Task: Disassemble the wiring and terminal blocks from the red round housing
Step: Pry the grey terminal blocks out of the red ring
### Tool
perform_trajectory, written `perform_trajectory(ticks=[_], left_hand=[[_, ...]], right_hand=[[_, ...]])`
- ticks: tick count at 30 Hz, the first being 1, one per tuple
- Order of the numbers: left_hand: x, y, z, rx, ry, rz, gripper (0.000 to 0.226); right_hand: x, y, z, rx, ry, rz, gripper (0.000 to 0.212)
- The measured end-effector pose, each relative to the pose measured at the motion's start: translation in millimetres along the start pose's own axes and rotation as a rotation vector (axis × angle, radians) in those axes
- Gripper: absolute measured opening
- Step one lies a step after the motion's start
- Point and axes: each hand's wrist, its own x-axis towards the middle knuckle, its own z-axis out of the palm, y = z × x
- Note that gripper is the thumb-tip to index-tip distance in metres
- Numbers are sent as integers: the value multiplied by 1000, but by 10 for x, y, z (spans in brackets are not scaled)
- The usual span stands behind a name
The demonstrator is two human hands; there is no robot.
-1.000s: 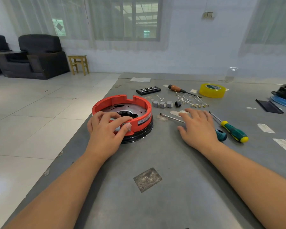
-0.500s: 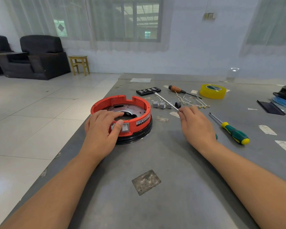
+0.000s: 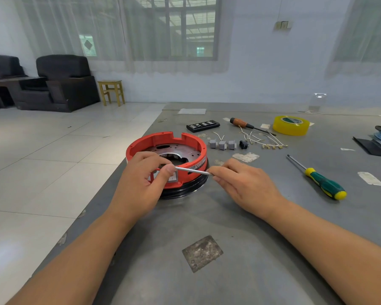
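Red moulded plastic, stiff and thick-walled: that is your red round housing [image 3: 166, 148], sitting on a black base ring [image 3: 185, 189] near the left edge of the desk [image 3: 240, 227]. It will likely feel light for its bulk and could skate on the smooth top, so steady it by the rim or the outer wall, not the thin notched tabs at the back.

Your left hand [image 3: 141, 183] rests against the near wall, thumb and forefinger pinching the tip end of a slim metal shaft [image 3: 190, 171]. Your right hand [image 3: 244, 186] pinches the other end between its fingertips; the rest of that tool is hidden under the palm.

Grey terminal blocks [image 3: 222, 145] and loose white wires [image 3: 262, 140] already lie beyond the housing: small, light, with thin leads that bend easily. Lift the blocks by their bodies.
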Motion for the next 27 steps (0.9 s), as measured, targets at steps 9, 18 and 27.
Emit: perform_trajectory(ticks=[9, 18, 27], left_hand=[[15, -54, 8, 33, -9, -38, 26], [50, -159, -21, 142, 18, -31, 27], [49, -293, 67, 302, -131, -94, 36]], right_hand=[[9, 44, 49, -158, -73, 356, 63], [-46, 222, -7, -234, -77, 378, 66], [-124, 489, -7, -301, -119, 343, 81]])
